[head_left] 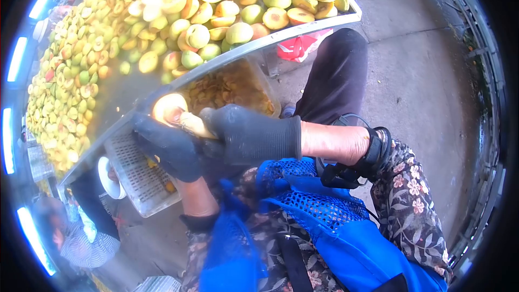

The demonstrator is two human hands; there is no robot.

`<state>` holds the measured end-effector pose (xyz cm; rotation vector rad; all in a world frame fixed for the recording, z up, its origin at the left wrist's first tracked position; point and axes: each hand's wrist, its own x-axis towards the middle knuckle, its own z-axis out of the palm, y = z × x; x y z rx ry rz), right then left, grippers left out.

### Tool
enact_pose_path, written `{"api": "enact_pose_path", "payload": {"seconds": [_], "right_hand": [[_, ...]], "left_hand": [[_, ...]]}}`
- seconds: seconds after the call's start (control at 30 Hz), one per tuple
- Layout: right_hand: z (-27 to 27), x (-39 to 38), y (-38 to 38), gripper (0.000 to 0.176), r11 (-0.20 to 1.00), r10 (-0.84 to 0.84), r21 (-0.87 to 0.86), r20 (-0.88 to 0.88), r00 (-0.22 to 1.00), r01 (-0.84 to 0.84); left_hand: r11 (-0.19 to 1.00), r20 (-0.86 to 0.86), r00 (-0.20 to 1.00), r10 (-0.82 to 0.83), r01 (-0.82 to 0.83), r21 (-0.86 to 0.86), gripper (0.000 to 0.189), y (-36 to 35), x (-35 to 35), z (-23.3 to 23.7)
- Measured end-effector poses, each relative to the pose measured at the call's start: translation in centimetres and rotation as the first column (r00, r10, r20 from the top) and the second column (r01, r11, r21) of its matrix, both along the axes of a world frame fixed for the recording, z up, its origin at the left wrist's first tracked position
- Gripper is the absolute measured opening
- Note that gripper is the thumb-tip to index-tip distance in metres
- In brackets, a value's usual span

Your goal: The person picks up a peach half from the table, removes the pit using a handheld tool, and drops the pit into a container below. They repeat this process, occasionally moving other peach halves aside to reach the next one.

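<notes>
In the head view, my left hand (pixel 168 143), in a dark glove, cups a halved peach (pixel 168 107) with its cut face turned up. My right hand (pixel 243 131), gloved as well, has its fingers wrapped round a short pitting tool with a pale handle (pixel 195 126). The tool points into the hollow of the peach half, and its tip is hard to make out. Both hands are close together at the near edge of a metal-rimmed table (pixel 281 33). Heaped on that table are many peach halves (pixel 239 32), yellow-green with reddish centres.
Below the table edge stands a clear bin (pixel 273 89) of brownish-yellow scraps. A white perforated basket (pixel 143 184) holding a few pieces is beside it. A red bag (pixel 303 46) lies beneath the table corner. Another person (pixel 89 243) is at the lower left.
</notes>
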<state>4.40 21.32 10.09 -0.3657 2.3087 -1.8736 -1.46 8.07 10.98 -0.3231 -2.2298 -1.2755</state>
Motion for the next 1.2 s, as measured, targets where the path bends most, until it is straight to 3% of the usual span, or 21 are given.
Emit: {"api": "enact_pose_path", "payload": {"seconds": [0.03, 0.07, 0.1, 0.17, 0.23, 0.27, 0.33, 0.4, 0.43, 0.47, 0.5, 0.53, 0.63, 0.7, 0.73, 0.87, 0.93, 1.03, 1.13, 1.2], "right_hand": [[-0.1, -0.1, 0.1, 0.032, 0.999, 0.040, 0.008, 0.045, 0.998, -0.040], [-0.1, -0.3, 0.0, 0.035, 0.996, 0.081, 0.016, 0.085, 0.993, -0.082], [0.3, -0.2, 0.0, 0.033, 0.998, 0.022, 0.056, -0.032, 0.999, -0.020], [1.2, 0.3, 0.2, 0.029, 0.988, -0.083, 0.108, -0.260, 0.962, 0.115], [-0.1, -0.1, 0.7, 0.027, 0.934, -0.066, 0.285, -0.456, 0.888, 0.216], [-0.6, -0.2, 0.9, 0.026, 0.891, -0.039, 0.360, -0.547, 0.836, 0.277], [-0.7, 0.1, 1.4, 0.028, 0.912, -0.032, 0.336, -0.510, 0.859, 0.233], [-0.4, 0.3, 1.4, 0.032, 0.897, -0.070, 0.346, -0.501, 0.863, 0.273], [-0.1, 0.5, 1.1, 0.035, 0.867, -0.111, 0.368, -0.515, 0.850, 0.336], [0.0, 0.5, 0.9, 0.037, 0.832, -0.152, 0.386, -0.532, 0.833, 0.399], [-0.3, 0.2, 0.6, 0.039, 0.884, -0.216, 0.196, -0.634, 0.743, 0.424], [-0.4, 0.3, 0.4, 0.040, 0.897, -0.237, 0.181, -0.573, 0.784, 0.403], [-0.8, 1.0, -0.8, 0.043, 0.938, -0.295, 0.091, -0.290, 0.910, 0.333], [-0.8, 0.6, -1.5, 0.034, 0.933, -0.299, 0.069, -0.395, 0.869, 0.352], [-0.7, 0.4, -1.9, 0.030, 0.931, -0.299, 0.059, -0.445, 0.844, 0.360], [-0.8, -0.2, -3.2, 0.031, 0.918, -0.357, 0.029, -0.369, 0.858, 0.395], [-0.2, 0.0, -3.3, 0.041, 0.917, -0.331, 0.113, -0.322, 0.887, 0.383], [-0.5, -0.1, -3.7, 0.043, 0.926, -0.325, 0.066, -0.358, 0.875, 0.372], [-0.6, 0.0, -3.6, 0.035, 0.958, -0.274, -0.004, -0.315, 0.909, 0.288], [0.1, 0.2, -3.0, 0.029, 0.979, -0.154, -0.139, -0.022, 0.988, 0.149]], "left_hand": [[0.982, 0.043, 0.994, -0.102, 0.093, 0.162, 0.020, 0.0, 0.0, 0.2], [0.998, -0.115, 0.993, -0.041, 0.046, 0.048, 0.019, 0.2, -0.1, 0.1], [0.998, -0.277, 0.961, 0.006, -0.022, -0.058, 0.018, 0.6, -0.3, 0.0], [0.989, -0.293, 0.955, -0.040, -0.003, -0.145, 0.018, 1.0, -0.2, 0.7], [0.977, -0.009, 0.980, -0.199, 0.198, -0.083, 0.019, 1.1, 0.3, 2.8], [0.953, 0.056, 0.958, -0.281, 0.286, -0.099, 0.020, 0.6, -0.1, 2.8], [0.881, 0.195, 0.880, -0.432, 0.459, -0.119, 0.020, -0.8, -1.0, 2.6], [0.867, 0.392, 0.797, -0.460, 0.307, 0.392, 0.021, -1.0, -1.0, 2.1], [0.789, 0.331, 0.782, -0.529, 0.308, 0.532, 0.019, -0.8, -1.3, 1.5], [0.871, 0.254, 0.858, -0.445, 0.349, 0.346, 0.018, -0.9, -1.8, 0.9], [0.938, 0.151, 0.929, -0.338, 0.319, 0.135, 0.019, -0.9, -2.2, 0.3], [0.973, 0.021, 0.975, -0.223, 0.224, -0.051, 0.022, -1.0, -2.7, -0.3], [0.947, -0.163, 0.937, -0.310, 0.319, 0.031, 0.044, -0.3, -2.2, 0.2], [0.958, -0.078, 0.956, -0.283, 0.286, 0.028, 0.050, -1.1, -2.2, -0.2], [0.970, -0.101, 0.964, -0.245, 0.243, -0.032, 0.051, -1.2, -2.0, -0.2], [0.966, -0.301, 0.948, -0.103, 0.023, -0.258, 0.051, -0.3, -0.4, 1.4], [0.979, -0.256, 0.962, -0.092, 0.040, -0.202, 0.049, 0.1, -0.2, 1.7], [1.000, -0.227, 0.974, -0.012, 0.013, 0.005, 0.039, 1.7, 0.1, 1.5], [0.980, -0.086, 0.992, -0.087, 0.101, 0.174, 0.038, 0.4, -0.2, 0.7], [0.927, -0.012, 0.983, -0.185, 0.179, 0.329, 0.045, 0.2, -0.3, 1.0]]}}
